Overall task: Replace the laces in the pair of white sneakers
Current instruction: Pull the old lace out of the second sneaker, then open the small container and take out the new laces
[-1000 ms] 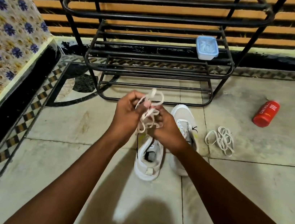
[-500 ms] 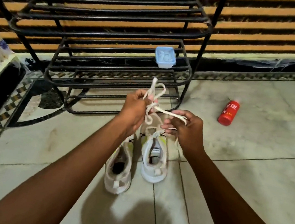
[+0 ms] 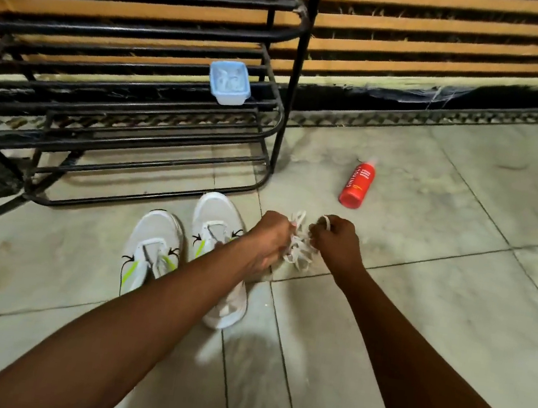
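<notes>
Two white sneakers stand side by side on the tiled floor, toes toward the rack: the left sneaker (image 3: 150, 249) and the right sneaker (image 3: 215, 217), whose heel my left forearm crosses. Both have yellow-green side marks and no laces through the eyelets that I can see. Just right of them, low over the floor, my left hand (image 3: 269, 238) and my right hand (image 3: 336, 242) both grip a bunch of white laces (image 3: 298, 253). A loop of lace sticks up by my right thumb.
A black metal shoe rack (image 3: 138, 88) stands behind the sneakers, with a small light-blue plastic tub (image 3: 229, 82) on a lower shelf. A red bottle (image 3: 357, 185) lies on the floor to the right. A slatted wall runs along the back.
My hands have dropped from above the sneakers to the floor at their right, still holding the laces. The view has swung right, so the rack and shoes now sit further left.
</notes>
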